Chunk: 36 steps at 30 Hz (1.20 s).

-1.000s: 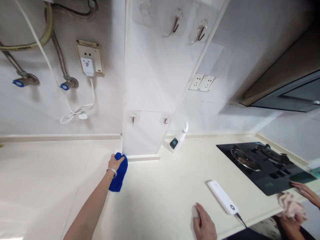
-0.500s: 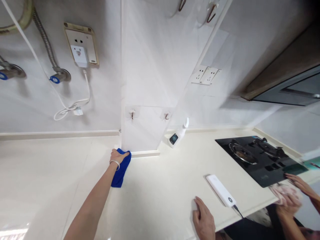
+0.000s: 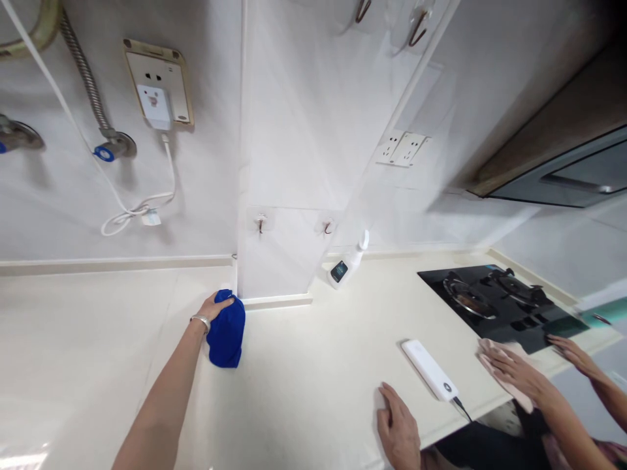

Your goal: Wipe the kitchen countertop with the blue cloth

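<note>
My left hand [image 3: 214, 307] reaches far over the cream countertop [image 3: 318, 365] and grips a blue cloth [image 3: 226, 329], pressing it on the counter at the foot of a white wall column [image 3: 279, 254]. A bracelet circles that wrist. My right hand [image 3: 398, 427] lies flat on the counter near its front edge, fingers stretched out, holding nothing. A white power bank [image 3: 428, 369] with a black cable lies just right of it.
A white spray bottle [image 3: 346, 266] leans at the back by the column. A black gas hob [image 3: 499, 301] sits at the right. Another person's hands [image 3: 514, 372] wipe beside it with a pink cloth. Sockets, hoses and hooks hang on the wall.
My left hand has pulled the blue cloth leftward and toward me from the column's corner. The other person's hands and pink cloth have moved left onto the counter beside the hob.
</note>
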### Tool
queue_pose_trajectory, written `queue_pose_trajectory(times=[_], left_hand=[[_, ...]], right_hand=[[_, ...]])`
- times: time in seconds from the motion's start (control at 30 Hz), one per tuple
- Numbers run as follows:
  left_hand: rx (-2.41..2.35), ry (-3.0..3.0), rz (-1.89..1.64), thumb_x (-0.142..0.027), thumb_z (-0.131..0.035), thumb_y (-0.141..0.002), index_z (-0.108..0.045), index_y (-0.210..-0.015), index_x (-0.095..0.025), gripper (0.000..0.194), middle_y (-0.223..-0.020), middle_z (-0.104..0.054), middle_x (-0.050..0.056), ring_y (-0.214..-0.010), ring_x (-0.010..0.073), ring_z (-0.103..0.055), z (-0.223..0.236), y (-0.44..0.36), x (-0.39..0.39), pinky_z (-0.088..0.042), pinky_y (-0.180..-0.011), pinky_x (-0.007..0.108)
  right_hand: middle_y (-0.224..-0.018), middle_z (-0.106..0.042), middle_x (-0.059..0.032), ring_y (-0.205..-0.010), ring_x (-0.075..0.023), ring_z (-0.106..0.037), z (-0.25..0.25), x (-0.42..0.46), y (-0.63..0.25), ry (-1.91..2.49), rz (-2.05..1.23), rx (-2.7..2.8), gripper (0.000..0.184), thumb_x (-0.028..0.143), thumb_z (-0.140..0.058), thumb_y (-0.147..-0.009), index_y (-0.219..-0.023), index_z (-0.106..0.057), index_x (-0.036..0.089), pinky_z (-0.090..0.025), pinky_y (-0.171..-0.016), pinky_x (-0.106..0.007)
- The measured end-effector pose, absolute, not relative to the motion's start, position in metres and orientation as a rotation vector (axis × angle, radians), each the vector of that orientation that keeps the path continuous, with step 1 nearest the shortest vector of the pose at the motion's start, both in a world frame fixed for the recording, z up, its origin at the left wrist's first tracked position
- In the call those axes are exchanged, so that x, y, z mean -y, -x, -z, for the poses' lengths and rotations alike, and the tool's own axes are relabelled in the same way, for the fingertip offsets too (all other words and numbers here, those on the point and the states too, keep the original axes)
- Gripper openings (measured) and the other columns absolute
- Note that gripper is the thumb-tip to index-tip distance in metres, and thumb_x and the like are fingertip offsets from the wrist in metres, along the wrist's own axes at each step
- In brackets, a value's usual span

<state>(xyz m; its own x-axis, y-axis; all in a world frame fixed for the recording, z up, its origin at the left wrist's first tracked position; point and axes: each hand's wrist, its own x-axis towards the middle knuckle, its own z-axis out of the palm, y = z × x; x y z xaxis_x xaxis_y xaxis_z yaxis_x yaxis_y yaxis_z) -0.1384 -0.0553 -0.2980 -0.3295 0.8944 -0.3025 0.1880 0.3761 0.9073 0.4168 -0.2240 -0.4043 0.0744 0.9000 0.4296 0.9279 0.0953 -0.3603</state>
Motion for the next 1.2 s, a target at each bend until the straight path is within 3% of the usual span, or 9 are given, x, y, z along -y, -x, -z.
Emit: queue_pose_trajectory(times=[0.3, 0.5, 0.67, 0.9, 1.2], left_hand=[[-1.858, -0.963, -0.871, -0.051, -0.083, -0.051, -0.065, -0.105, -0.018, 0.067, -0.101, -0.074, 0.008, -0.098, 0.0254, -0.068, 0.292, 0.140, 0.044, -0.054, -0.089, 0.033], [-2.070, -0.941, -0.783, -0.053, -0.081, -0.054, -0.045, -0.129, -0.009, 0.095, -0.118, -0.066, 0.019, -0.105, 0.0295, -0.065, 0.298, 0.107, 0.037, -0.052, -0.088, 0.036], [-2.237, -0.958, -0.751, -0.058, -0.082, -0.049, -0.042, -0.128, -0.009, 0.101, -0.134, -0.052, 0.026, -0.125, 0.0370, -0.052, 0.296, 0.085, 0.033, -0.046, -0.099, 0.041], [-2.466, -0.953, -0.714, -0.067, -0.077, -0.047, -0.036, -0.131, -0.019, 0.105, -0.142, -0.039, 0.023, -0.132, 0.0422, -0.038, 0.287, 0.051, 0.035, -0.038, -0.103, 0.057], [-2.626, -0.786, -0.764, -0.064, -0.075, -0.052, -0.018, -0.140, -0.018, 0.114, -0.148, -0.029, 0.024, -0.133, 0.0407, -0.031, 0.288, 0.009, 0.027, -0.036, -0.103, 0.057]], right_hand=[[-0.129, -0.061, -0.0112, -0.117, -0.0265, -0.059, 0.398, 0.224, -0.412, 1.796, 0.082, 1.805, 0.042, 0.029, -0.039, -0.086, -0.123, -0.056, 0.018, -0.046, -0.102, -0.048], [-0.129, -0.061, -0.0116, -0.117, -0.0257, -0.058, 0.391, 0.225, -0.409, 1.820, 0.061, 1.807, 0.042, 0.029, -0.039, -0.087, -0.124, -0.055, 0.017, -0.046, -0.103, -0.046], [-0.130, -0.061, -0.0114, -0.117, -0.0255, -0.058, 0.388, 0.226, -0.408, 1.825, 0.059, 1.794, 0.042, 0.027, -0.039, -0.087, -0.123, -0.056, 0.017, -0.045, -0.104, -0.047], [-0.129, -0.062, -0.0104, -0.117, -0.0241, -0.058, 0.388, 0.225, -0.407, 1.823, 0.069, 1.779, 0.042, 0.026, -0.040, -0.086, -0.123, -0.056, 0.018, -0.045, -0.104, -0.045], [-0.131, -0.061, -0.0085, -0.119, -0.0219, -0.056, 0.390, 0.225, -0.409, 1.817, 0.092, 1.788, 0.041, 0.023, -0.040, -0.085, -0.122, -0.056, 0.018, -0.043, -0.106, -0.042]])
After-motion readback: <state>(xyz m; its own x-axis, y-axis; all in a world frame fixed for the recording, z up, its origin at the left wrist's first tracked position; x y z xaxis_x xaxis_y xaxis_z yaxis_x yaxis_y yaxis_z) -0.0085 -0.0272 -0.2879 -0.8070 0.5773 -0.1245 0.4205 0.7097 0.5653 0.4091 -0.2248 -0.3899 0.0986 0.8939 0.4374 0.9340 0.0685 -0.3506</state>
